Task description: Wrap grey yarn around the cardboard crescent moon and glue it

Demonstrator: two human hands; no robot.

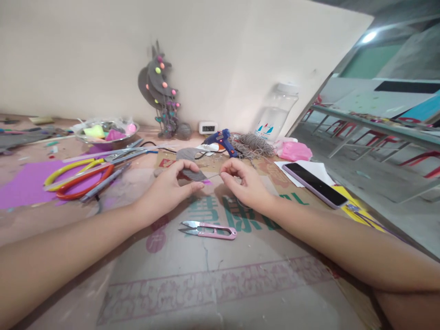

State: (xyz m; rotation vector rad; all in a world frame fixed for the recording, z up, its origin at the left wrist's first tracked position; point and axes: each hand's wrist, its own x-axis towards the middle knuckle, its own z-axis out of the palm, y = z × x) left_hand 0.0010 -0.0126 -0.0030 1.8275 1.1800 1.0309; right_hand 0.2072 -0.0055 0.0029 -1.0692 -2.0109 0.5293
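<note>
My left hand (pixel 172 181) holds a dark grey felt piece (pixel 192 174) between curled fingers and thumb, above a printed cardboard sheet (pixel 220 256). A small purple bit (pixel 206 181) shows at the felt's tip. From there a thin grey string (pixel 214 176) runs across to my right hand (pixel 242 181), whose thumb and forefinger pinch its end. Pink-handled thread snips (pixel 215 230) lie on the cardboard just below both hands, blades to the left. Behind my left fingers, another grey felt piece (pixel 185 154) is partly hidden.
A blue glue gun (pixel 222 141), grey yarn (pixel 252 145) and a water bottle (pixel 275 112) stand behind. Red-and-yellow-handled scissors (pixel 80 178) lie left on purple sheet (pixel 24 185). A phone (pixel 314 184) lies right. A felt moon decoration (pixel 160 87) leans against the wall.
</note>
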